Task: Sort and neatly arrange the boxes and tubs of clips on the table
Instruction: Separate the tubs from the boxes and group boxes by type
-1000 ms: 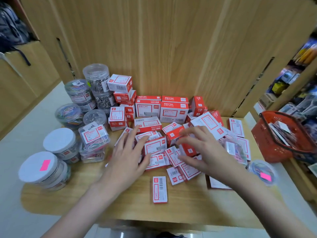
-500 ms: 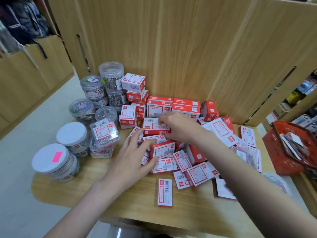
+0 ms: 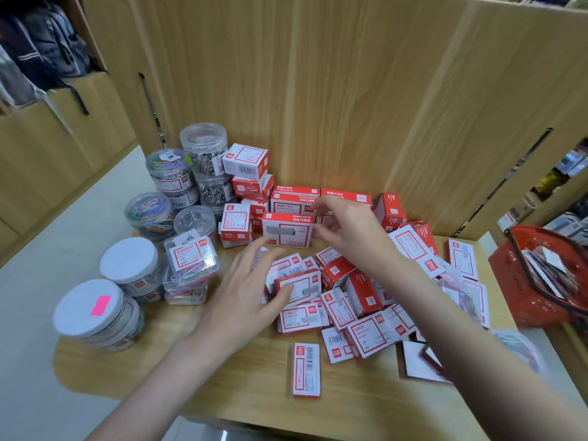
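Fingers point(image 3: 321, 232) of the right hand point(image 3: 346, 232) are bent and spread at the right end of a red-and-white box point(image 3: 288, 230) that stands upright at about 12 o'clock from the middle of the bench point(image 3: 178, 361); whether they actually grip it or only hover at its edge cannot be told. At 7 o'clock from that box the left hand point(image 3: 245, 297) hangs palm down with its fingers wide and loose, the thumb touching a flat box point(image 3: 302, 286) on top of the loose heap of small boxes point(image 3: 359, 310) that fills the bench's centre and runs toward 3 o'clock. One narrow box point(image 3: 306, 369) lies alone at 6 o'clock, apart from the heap. Behind the upright box, against the wooden wall point(image 3: 334, 90) at 12 o'clock, two larger red boxes point(image 3: 318, 194) sit side by side, and at 11 o'clock more small boxes are stacked beside clear round tubs point(image 3: 203, 144) of metal and coloured clips, piled two high. Toward 9 o'clock stand two tubs with white lids point(image 3: 129, 261), the nearer one carrying a pink sticker point(image 3: 100, 305), and between them and the heap are clear square boxes of clips point(image 3: 192, 257). At 3 o'clock, off the bench's edge, a red basket point(image 3: 509, 275) holds packets. At 4 o'clock another clear tub point(image 3: 515, 345) is half hidden behind the right forearm.
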Tool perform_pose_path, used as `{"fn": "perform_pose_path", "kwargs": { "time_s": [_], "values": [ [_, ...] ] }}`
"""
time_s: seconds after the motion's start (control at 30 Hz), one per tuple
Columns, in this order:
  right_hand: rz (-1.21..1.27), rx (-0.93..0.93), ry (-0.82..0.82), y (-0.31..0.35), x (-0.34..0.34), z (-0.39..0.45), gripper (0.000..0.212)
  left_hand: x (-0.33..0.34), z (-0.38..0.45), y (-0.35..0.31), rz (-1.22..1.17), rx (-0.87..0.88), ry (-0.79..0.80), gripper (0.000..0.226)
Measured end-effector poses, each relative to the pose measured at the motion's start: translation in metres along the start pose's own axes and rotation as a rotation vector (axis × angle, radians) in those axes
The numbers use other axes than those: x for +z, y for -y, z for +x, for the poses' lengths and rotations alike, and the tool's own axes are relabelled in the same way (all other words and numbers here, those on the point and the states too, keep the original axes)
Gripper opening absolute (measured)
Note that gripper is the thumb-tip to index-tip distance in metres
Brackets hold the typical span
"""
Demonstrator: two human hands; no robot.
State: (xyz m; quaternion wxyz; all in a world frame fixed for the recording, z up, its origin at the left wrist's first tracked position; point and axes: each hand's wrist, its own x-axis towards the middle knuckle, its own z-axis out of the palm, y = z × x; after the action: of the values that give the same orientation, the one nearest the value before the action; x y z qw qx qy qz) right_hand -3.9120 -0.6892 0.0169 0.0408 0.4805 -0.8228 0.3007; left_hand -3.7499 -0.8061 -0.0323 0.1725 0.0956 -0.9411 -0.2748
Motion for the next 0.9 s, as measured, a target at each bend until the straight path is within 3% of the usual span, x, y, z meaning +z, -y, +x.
{"fn": "perform_pose_path", "kwargs": {
  "time_s": [0.2,0.33,0.5,0.67,0.73,0.9],
  "values": [
    [-0.060,0.179,-0.184,-0.029,-0.056,-0.025,0.010,0.002,0.026,-0.015,0.005,0.119,-0.078,0.044],
    [-0.180,0.369,-0.108,-0.054,-0.064,-0.032,0.031,0.010,0.045,-0.031,-0.047,0.157,-0.052,0.043],
    [-0.213,0.443,-0.127,-0.061,-0.049,-0.024,0.035,0.024,0.059,-0.050,-0.079,0.160,0.061,0.035],
    [0.035,0.493,-0.310,-0.057,-0.070,-0.029,0.015,0.025,0.062,-0.053,-0.092,0.136,0.009,0.026],
    [0.196,0.458,-0.365,-0.049,-0.076,-0.029,0.016,0.022,0.057,-0.048,-0.097,0.107,-0.023,0.025],
    [0.456,0.222,-0.163,-0.014,-0.060,-0.013,0.026,0.005,0.025,-0.028,-0.030,0.087,-0.089,0.034]
  ]
}}
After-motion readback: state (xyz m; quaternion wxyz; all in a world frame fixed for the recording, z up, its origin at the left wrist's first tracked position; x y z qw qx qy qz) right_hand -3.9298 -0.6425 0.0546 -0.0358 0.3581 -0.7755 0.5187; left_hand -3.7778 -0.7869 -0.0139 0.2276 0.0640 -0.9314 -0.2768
